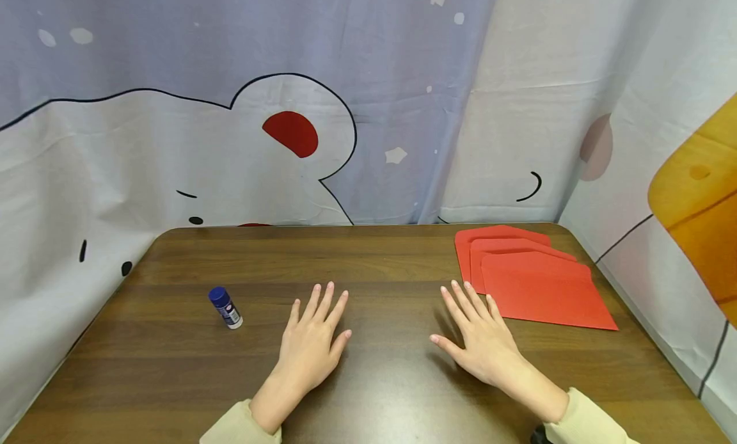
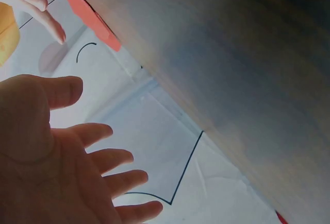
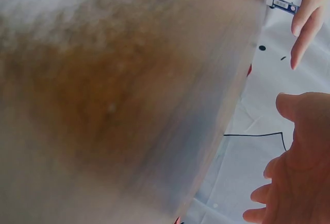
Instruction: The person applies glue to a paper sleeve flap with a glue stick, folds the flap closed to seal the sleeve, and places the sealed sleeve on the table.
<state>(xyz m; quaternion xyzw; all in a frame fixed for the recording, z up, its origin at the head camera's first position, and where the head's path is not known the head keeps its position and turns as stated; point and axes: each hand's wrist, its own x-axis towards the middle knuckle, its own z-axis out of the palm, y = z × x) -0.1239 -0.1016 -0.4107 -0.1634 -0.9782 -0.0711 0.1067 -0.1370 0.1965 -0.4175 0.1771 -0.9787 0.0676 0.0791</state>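
Note:
Palm down over the middle of the table, my left hand (image 1: 311,348) has its fingers spread and holds nothing. My right hand (image 1: 486,345) is likewise spread palm down, its fingertips overlapping the near left edge of the red envelopes (image 1: 544,287) in the head view. Those envelopes lie fanned in a stack of several at the right. To the left of my left hand, apart from it, stands a glue stick (image 1: 226,308) with a blue cap and white base. In the left wrist view the palm and fingers (image 2: 111,159) show with nothing in them; the right palm (image 3: 304,167) is bare too.
The brown wooden table (image 1: 380,258) has rounded far corners. Behind it and along the right hangs a printed curtain (image 1: 403,98) with cartoon shapes, close to the table's edges.

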